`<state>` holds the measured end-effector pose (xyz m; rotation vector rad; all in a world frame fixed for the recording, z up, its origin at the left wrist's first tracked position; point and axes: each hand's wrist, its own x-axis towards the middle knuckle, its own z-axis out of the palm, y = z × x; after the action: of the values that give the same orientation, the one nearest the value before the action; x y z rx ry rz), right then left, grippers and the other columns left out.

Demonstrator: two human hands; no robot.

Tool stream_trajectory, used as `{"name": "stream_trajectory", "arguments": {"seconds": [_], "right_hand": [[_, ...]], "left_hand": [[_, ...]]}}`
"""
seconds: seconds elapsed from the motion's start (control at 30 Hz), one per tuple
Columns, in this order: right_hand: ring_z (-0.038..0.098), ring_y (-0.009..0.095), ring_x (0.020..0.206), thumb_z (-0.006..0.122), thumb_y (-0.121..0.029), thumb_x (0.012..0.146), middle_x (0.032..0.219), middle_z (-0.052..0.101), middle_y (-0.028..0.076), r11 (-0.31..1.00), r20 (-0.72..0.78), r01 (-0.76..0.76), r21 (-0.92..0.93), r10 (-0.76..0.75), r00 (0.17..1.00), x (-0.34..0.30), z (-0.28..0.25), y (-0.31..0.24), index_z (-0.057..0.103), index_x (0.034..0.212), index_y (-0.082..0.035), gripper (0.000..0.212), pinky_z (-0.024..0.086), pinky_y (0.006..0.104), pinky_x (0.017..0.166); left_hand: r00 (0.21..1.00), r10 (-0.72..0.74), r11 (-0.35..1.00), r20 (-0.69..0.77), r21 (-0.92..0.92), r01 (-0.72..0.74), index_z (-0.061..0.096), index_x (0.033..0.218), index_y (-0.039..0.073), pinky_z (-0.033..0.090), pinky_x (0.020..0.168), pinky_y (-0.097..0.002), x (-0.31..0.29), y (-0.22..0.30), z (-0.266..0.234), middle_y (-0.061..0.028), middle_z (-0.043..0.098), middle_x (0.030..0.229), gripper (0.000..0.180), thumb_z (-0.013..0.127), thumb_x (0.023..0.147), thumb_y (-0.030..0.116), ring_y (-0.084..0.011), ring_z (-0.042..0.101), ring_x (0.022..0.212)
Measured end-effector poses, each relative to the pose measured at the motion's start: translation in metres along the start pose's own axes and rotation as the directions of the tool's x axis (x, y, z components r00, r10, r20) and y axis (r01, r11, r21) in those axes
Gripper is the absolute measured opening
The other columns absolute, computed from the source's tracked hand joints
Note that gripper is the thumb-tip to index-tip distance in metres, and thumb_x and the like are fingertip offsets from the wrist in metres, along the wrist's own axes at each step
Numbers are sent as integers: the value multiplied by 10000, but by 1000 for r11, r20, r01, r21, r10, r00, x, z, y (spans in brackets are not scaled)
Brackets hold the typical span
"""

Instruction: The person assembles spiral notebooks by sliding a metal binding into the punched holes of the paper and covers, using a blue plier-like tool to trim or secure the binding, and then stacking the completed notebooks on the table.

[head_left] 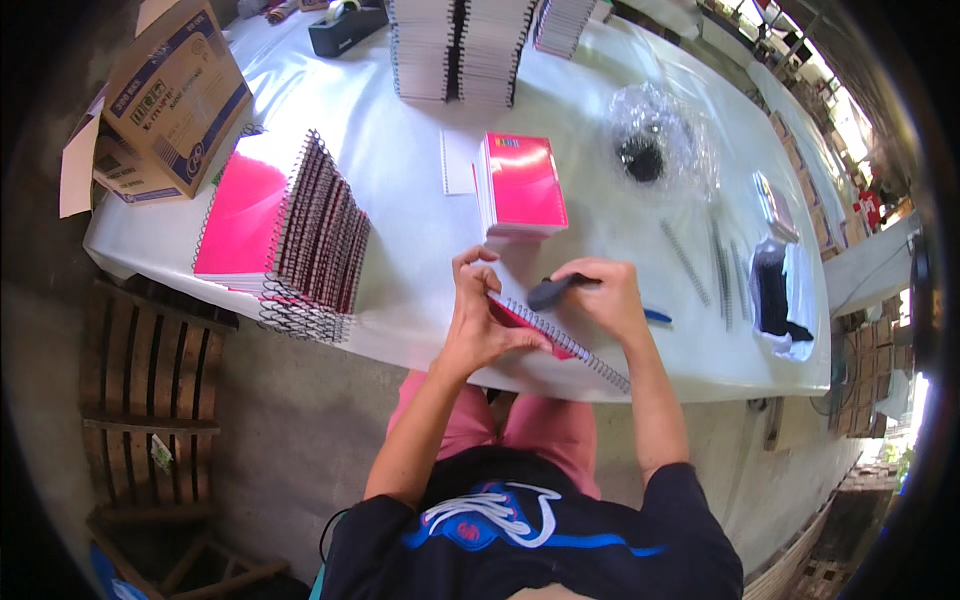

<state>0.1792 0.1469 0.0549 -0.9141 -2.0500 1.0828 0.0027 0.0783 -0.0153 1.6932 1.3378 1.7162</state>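
Near the table's front edge, my left hand (476,322) grips a red notebook (512,317), its thumb and fingers closed around the cover. A wire spiral coil (592,362) runs along the notebook's upper edge, and its right end sticks out past the pages. My right hand (612,296) is closed on a dark hand tool (548,294) with a rounded end, which is close to the coil; its exact kind is unclear. Just beyond my hands stands a stack of red-covered pads (523,185) that show no coil on the visible sides.
Spiral-bound red notebooks (240,215) are piled at left beside a cardboard box (175,105). Tall paper stacks (420,50) and a tape dispenser (345,30) stand at the back. Right lie clear plastic wrap (690,140), loose coils (685,262), a blue pen (656,315) and an open plastic bag (798,345).
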Motion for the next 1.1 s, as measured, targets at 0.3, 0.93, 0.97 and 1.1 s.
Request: {"name": "stream_trajectory", "arguments": {"seconds": [0.3,0.93,0.97,1.1], "right_hand": [[661,185,694,680,24,646,799,692,112,984,41,176,-4,-175,984,14,17,-27,702,832,-26,194,514,279,660],[439,344,1201,671,-295,814,1320,476,144,517,-263,-243,-821,35,964,-111,-35,41,539,1291,-147,517,327,437,1024],[453,336,1167,669,-300,816,1281,491,139,560,-280,-240,-793,15,960,-113,-32,43,551,1280,-147,502,332,437,1011],[483,307,1055,665,-313,819,1155,528,121,839,-381,-186,-512,-28,924,-109,-10,17,601,1227,-155,442,344,426,965]], "left_hand": [[999,-33,999,4,1,33,256,994,84,404,741,-289,0,-5,1,-125,328,1071,1006,945,344,423,-160,417,877],[869,-471,815,-150,-452,363,682,856,23,448,639,-238,-2,42,-6,-26,627,784,178,782,709,15,-99,563,719],[896,-389,874,-213,-393,286,702,864,32,447,619,-245,-3,43,-4,-32,639,773,198,798,691,23,-105,568,705],[943,-112,993,-314,-61,97,707,866,44,470,637,-262,0,53,-2,-57,646,792,237,814,656,14,-147,595,712]]}}
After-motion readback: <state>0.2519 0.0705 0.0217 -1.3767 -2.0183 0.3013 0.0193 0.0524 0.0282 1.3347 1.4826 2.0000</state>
